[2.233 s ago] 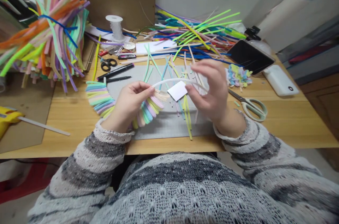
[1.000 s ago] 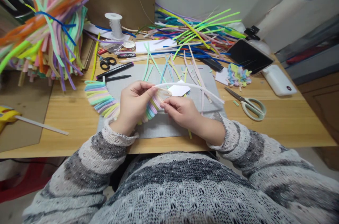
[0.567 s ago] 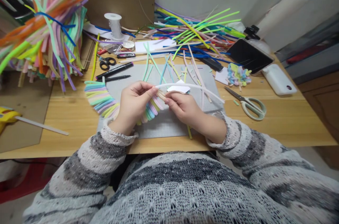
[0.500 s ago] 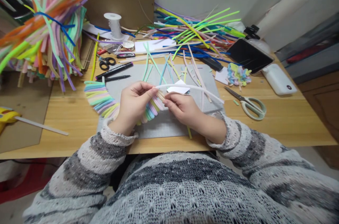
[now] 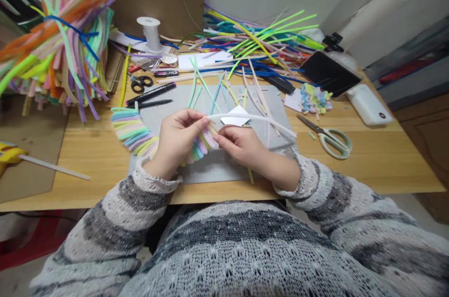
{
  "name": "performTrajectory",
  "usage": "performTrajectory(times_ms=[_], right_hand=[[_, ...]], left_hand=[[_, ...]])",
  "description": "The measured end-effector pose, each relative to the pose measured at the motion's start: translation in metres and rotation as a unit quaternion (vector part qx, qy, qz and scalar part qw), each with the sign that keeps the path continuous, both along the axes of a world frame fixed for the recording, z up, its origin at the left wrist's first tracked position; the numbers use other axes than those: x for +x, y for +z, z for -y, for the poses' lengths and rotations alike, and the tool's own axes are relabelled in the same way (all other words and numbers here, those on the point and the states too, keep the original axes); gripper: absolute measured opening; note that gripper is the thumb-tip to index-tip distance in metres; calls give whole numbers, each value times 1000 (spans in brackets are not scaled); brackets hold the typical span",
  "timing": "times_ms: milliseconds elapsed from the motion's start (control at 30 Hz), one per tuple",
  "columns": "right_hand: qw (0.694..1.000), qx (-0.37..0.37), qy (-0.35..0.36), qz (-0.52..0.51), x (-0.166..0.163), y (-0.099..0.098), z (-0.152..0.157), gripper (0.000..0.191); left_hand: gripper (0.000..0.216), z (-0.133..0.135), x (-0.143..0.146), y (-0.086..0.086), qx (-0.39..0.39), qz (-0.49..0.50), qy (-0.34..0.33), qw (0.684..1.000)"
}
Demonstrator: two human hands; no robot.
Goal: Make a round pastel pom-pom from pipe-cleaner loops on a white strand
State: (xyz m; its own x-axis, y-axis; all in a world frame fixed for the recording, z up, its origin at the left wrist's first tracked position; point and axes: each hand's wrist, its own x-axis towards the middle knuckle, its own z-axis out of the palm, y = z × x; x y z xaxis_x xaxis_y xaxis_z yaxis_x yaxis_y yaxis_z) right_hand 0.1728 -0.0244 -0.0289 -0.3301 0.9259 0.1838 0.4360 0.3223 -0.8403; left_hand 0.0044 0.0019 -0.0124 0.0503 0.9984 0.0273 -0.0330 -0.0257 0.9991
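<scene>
Over the grey mat point(image 5: 228, 166), my left hand point(image 5: 178, 135) pinches a pastel pipe-cleaner strip point(image 5: 135, 131), a curved row of short looped pieces in pink, yellow, blue, green and lilac. Part of the row is hidden behind that hand and reappears on its right side. My right hand point(image 5: 240, 142) is closed, its thumb and finger gripping the strip's peach-coloured end close to the left fingertips. A long white pipe cleaner point(image 5: 259, 120) runs from the left fingertips out to the right, passing above the right hand. A small white card point(image 5: 235, 116) lies on the mat behind it.
Light-handled scissors point(image 5: 333, 141) lie on the right, near a phone point(image 5: 331, 72) and white case point(image 5: 370, 104). Black scissors point(image 5: 141, 83), markers point(image 5: 151, 94) and a spool point(image 5: 150, 35) are at back left. Pipe-cleaner bundles point(image 5: 70, 39) stand left; a yellow glue gun point(image 5: 10, 153) is at far left.
My right fingers have shifted slightly left and down along the peach piece. The white pipe cleaner dips a little lower. My left hand stays nearly in place.
</scene>
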Motion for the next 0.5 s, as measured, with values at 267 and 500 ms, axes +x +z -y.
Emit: performTrajectory(times_ms=[267,500], right_hand=[[990,-25,24,-137,0,-7,-3,19],[986,22,-30,-160,-1,-8,-4,10]], left_hand=[[20,-2,-3,-7,-2,-41,-91,995],[22,-1,-3,-7,-18,-77,-121,989]])
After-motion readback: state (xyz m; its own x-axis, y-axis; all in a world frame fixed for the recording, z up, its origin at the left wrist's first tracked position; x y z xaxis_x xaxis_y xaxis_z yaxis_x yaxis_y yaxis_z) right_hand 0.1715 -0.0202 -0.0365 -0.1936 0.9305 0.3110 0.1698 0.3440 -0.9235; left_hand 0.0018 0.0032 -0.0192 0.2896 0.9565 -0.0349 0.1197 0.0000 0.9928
